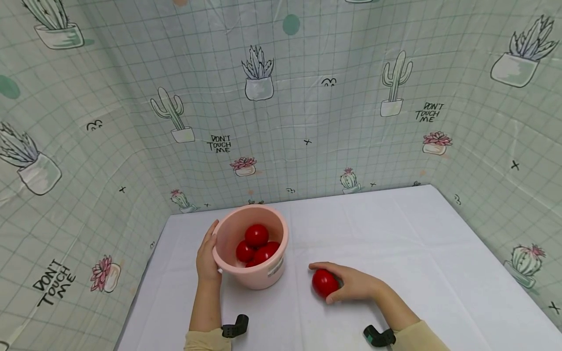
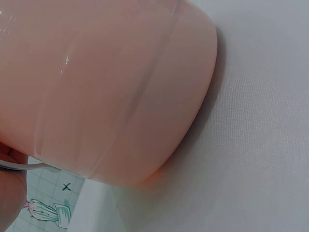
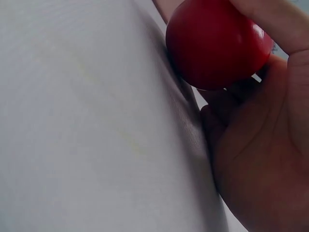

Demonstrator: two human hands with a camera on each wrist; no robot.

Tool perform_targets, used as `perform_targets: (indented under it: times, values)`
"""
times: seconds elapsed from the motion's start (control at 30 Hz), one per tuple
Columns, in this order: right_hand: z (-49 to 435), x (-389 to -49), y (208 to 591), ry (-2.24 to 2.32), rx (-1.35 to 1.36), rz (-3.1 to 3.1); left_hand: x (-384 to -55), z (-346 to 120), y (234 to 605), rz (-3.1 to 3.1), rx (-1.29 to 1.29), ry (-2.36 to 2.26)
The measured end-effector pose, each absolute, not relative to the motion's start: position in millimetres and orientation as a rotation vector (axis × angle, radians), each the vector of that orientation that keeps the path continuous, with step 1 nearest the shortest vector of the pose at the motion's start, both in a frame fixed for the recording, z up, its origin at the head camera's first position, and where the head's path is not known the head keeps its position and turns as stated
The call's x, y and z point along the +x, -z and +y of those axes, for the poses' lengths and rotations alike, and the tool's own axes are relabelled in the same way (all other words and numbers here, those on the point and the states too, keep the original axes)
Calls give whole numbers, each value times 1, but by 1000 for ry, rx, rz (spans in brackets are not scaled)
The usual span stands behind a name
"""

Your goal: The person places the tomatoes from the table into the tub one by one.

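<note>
A pink bucket stands on the white-covered table, left of the middle in the head view. My left hand holds it by its left side, fingers along the outside just below the rim. In the left wrist view the bucket's wall fills much of the picture. Several glossy red fruits lie inside it. Right of the bucket, my right hand grips another round red fruit between thumb and fingers, low at the table. The right wrist view shows this fruit close up; whether apple or tomato I cannot tell.
The table has a white cloth. Curtains printed with cacti and a grid hang behind it and at both sides. A black device is strapped at the left wrist, and another black device at the right.
</note>
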State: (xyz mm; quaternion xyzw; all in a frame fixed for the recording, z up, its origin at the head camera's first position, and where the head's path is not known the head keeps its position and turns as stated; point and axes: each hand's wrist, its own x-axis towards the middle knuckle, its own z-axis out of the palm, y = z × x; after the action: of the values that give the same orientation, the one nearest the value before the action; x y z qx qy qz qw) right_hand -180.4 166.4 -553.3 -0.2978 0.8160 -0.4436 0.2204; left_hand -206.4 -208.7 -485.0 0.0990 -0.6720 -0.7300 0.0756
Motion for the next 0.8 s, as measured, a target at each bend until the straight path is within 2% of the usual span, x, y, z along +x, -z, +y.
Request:
perform_targets:
  times: [0.8]
  values:
    - [162, -180, 542, 1274, -728, 2309, -207, -210, 487, -1977, 271, 2211]
